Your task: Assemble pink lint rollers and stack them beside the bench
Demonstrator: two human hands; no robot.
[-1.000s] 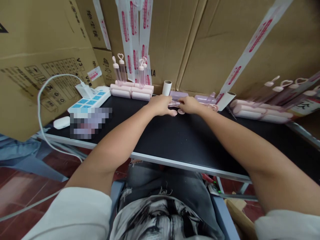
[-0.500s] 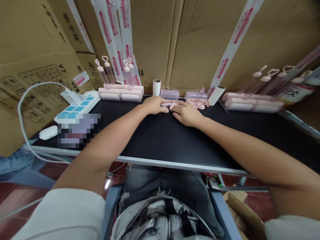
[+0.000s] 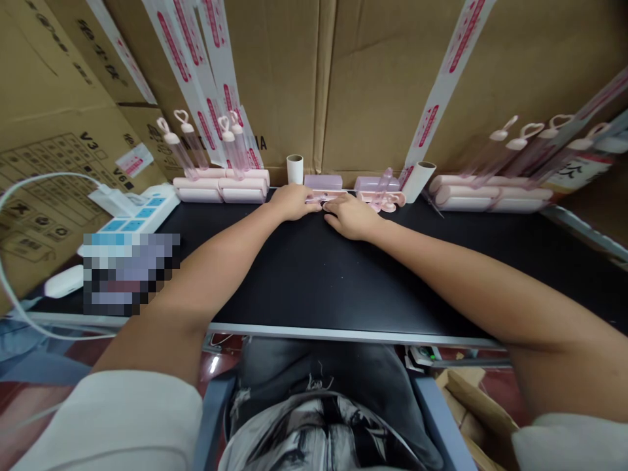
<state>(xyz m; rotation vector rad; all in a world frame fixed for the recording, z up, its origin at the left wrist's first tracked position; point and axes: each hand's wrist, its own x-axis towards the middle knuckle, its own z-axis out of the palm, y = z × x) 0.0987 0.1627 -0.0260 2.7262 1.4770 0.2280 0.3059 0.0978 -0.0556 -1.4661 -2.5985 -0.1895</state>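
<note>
Both hands up at the back of the black table, arms at full stretch; L hand at the left end of a small pink piece, thumb pointing inward; R hand comes in from the other side, palm down, fingertips on or right by the same piece; the two hands are close but apart, w/ a narrow gap btwn the fingertips; whether either one grips or just presses, can't tell, fingers hide too much; pink piece lies flat on the table, approx. centre, just in front of a lilac block; white tube stands upright behind the L hand; to the R hand's right, a pink tray w/ a clear pink tube leaning across it, 2nd lilac block behind; further right, another white tube, this one tilted; far left, a row of pink cases w/ clear, heart-topped tubes standing up behind; far right, a similar case row, more heart-loop tops above; near the left end of the table, a power strip w/ charger plugged in; cardboard walls the back.
</note>
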